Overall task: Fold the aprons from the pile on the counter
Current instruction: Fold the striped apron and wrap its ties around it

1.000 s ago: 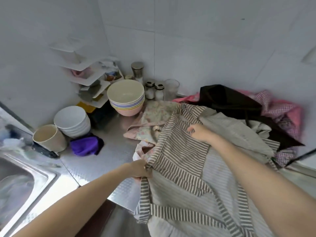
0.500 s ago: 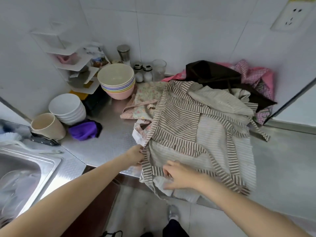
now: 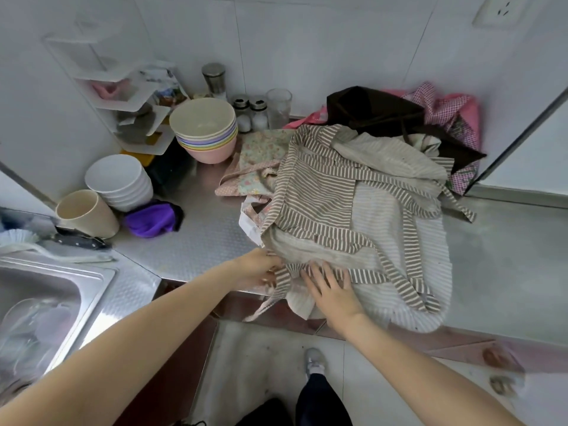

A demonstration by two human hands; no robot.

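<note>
Fingers spread, your right hand (image 3: 333, 290) pins the striped apron (image 3: 353, 210) flat at centre frame on the tabletop (image 3: 498, 256); your left hand (image 3: 256, 267) pinches its near edge, likely squaring a fold

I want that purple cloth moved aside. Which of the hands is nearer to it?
Left. The left hand is on the apron's corner, nearer the purple cloth; the right hand lies farther right.

The left hand's (image 3: 256, 269) fingers were hidden under the striped apron (image 3: 325, 207); the sink (image 3: 46, 290) was cut off at the picture's left edge.
</note>
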